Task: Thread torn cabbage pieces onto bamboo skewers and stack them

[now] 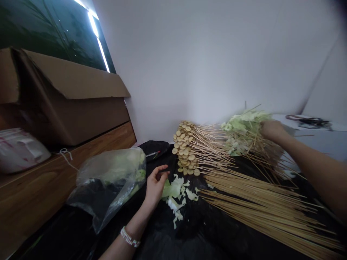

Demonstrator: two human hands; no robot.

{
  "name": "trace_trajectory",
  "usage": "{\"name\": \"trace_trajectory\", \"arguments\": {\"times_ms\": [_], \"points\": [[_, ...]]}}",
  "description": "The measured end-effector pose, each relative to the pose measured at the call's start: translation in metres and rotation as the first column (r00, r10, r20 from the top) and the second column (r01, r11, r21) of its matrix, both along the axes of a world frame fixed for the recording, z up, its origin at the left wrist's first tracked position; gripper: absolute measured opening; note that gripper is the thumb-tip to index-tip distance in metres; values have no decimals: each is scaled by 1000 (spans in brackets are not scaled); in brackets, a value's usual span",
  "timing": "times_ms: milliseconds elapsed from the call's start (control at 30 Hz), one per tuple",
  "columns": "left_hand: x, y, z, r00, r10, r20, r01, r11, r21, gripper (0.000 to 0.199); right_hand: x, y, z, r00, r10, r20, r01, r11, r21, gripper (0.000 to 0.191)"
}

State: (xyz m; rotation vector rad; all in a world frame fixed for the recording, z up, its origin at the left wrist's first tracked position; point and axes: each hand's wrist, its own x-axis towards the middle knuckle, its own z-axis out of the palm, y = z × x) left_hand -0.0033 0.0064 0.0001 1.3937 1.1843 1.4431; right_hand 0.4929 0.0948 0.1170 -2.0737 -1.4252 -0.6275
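Hands well apart in the head view: left hand (155, 186) open just over torn cabbage leaves (175, 193), right hand (272, 130) on a heap of cabbage skewers (245, 131), grip too blurred to tell. Bare bamboo skewers (257, 202) lying parallel on the black-covered table (217, 231), seemingly lined up for quick picking.

Soft indoor light, glaring strip light (95, 32) upper left, blurred right hand (272, 130), warped edges
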Motion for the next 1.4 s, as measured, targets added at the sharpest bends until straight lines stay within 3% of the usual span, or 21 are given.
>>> {"name": "trace_trajectory", "arguments": {"times_ms": [133, 300, 333, 433, 500, 533, 600, 700, 800, 867, 1000, 1200, 1267, 1400], "points": [[0, 1, -1, 1000, 3, -9, -2, 1000, 3, 35, 1, -6, -7, 1000, 15, 8, -13, 977, -212, 32], [1, 0, -2, 1000, 7, -7, -7, 1000, 14, 33, -13, -44, -9, 998, -21, 63, 37, 965, -259, 38], [2, 0, -2, 1000, 6, -6, -6, 1000, 11, 33, -18, -55, -10, 995, -28, 99, 50, 972, -230, 39], [3, -2, -1, 1000, 3, -1, -3, 1000, 13, 32, -38, -92, -19, 947, -99, 307, 76, 993, 86, 35], [4, -3, -1, 1000, -1, 6, 1, 1000, 18, 30, -57, -114, -31, 936, -94, 340, 2, 965, 262, 32], [4, -3, -2, 1000, -3, 9, 3, 1000, 23, 29, -68, -124, -38, 935, -52, 352, -57, 955, 290, 31], [5, -3, -2, 1000, -6, 10, 6, 999, 36, 27, -94, -138, -50, 928, 122, 352, -219, 944, 249, 27], [5, -2, -3, 1000, -5, -28, 8, 997, 80, 23, -138, -149, -59, 862, 404, 306, -456, 882, 120, 24], [4, -2, -3, 991, 4, -133, 17, 988, 156, 18, -179, -151, -58, 769, 601, 218, -580, 799, -158, 27], [4, -2, -2, 978, 18, -207, 25, 978, 205, 16, -198, -149, -57, 742, 665, 81, -617, 726, -305, 27], [4, -5, 1, 955, 39, -295, 44, 962, 269, 14, -214, -143, -70, 741, 644, -190, -648, 612, -454, 21], [6, -12, 6, 943, 33, -332, 66, 957, 282, 15, -202, -144, -101, 709, 589, -388, -696, 500, -515, 15], [7, -12, 6, 942, 22, -335, 77, 957, 280, 15, -200, -146, -103, 702, 576, -419, -706, 482, -519, 13], [7, -11, 4, 939, 22, -344, 83, 955, 285, 15, -201, -150, -101, 724, 567, -393, -683, 505, -528, 11]]}}
